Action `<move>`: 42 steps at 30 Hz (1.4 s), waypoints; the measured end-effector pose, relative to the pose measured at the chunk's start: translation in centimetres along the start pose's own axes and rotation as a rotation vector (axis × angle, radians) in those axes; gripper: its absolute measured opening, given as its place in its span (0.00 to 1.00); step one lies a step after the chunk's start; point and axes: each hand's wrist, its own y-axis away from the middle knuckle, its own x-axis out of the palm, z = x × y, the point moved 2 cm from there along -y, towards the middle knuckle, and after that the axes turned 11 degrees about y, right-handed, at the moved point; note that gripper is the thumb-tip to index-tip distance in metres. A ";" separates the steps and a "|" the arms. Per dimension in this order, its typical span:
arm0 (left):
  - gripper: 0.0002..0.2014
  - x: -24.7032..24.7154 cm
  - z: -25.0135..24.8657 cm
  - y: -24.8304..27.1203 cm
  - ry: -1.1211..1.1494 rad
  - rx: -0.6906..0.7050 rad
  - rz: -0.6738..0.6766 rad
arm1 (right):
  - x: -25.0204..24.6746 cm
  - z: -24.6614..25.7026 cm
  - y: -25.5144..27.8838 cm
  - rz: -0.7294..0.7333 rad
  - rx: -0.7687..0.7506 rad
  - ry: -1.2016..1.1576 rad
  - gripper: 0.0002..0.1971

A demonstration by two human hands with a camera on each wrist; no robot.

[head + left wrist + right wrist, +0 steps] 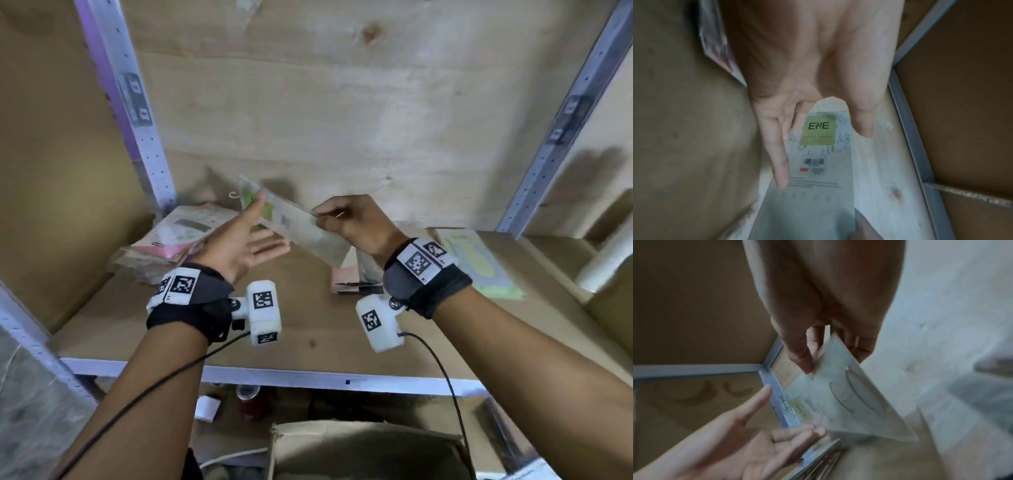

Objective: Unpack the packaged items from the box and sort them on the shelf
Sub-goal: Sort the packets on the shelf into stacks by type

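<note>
A flat pale packet (pixel 294 222) with a green label and a barcode hangs above the shelf board (pixel 212 329). My right hand (pixel 346 222) pinches its right edge between thumb and fingers. In the right wrist view the packet (pixel 844 395) shows a curved item inside. My left hand (pixel 250 240) is spread, palm up, under the packet's left end, with straight fingers. In the left wrist view the green label on the packet (pixel 818 129) reads "ENE" between my thumb and fingers (pixel 779 162). I cannot tell whether the left fingers touch the packet.
A pile of pink and white packets (pixel 171 240) lies at the shelf's back left. A small pink packet (pixel 352 281) and a green-printed packet (pixel 479 263) lie to the right. An open cardboard box (pixel 366 448) sits below the shelf. Metal uprights (pixel 137 113) flank the bay.
</note>
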 end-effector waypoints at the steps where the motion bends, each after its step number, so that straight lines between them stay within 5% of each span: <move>1: 0.47 0.5 0.2 -0.2 0.074 -0.012 0.020 | -0.7 0.1 0.6 -0.001 -0.041 0.040 0.08; 4: 0.47 2.1 0.9 -0.6 0.228 -0.021 0.041 | -2.2 -0.3 2.2 -0.002 -0.138 0.176 0.09; 10: 0.15 4.1 3.6 -1.1 0.118 0.058 -0.009 | -3.8 -3.5 4.0 0.027 -0.051 0.179 0.06; 15: 0.12 4.8 5.1 -0.9 -0.034 0.018 0.101 | -6.3 -7.9 4.2 -0.140 0.147 0.104 0.08; 22: 0.13 5.4 6.1 -1.4 -0.087 -0.015 0.163 | -6.0 -11.1 5.8 0.137 0.324 -0.250 0.15; 35: 0.20 3.8 6.5 -3.6 -0.344 0.123 -0.184 | -7.0 -13.2 7.3 0.226 0.334 -0.239 0.15; 39: 0.12 3.2 7.2 -3.8 -0.416 0.044 -0.195 | -7.3 -12.8 7.9 0.206 0.312 -0.238 0.16; 42: 0.07 3.0 7.2 -3.5 -0.444 0.135 -0.227 | -7.2 -12.6 8.4 0.214 0.299 -0.223 0.16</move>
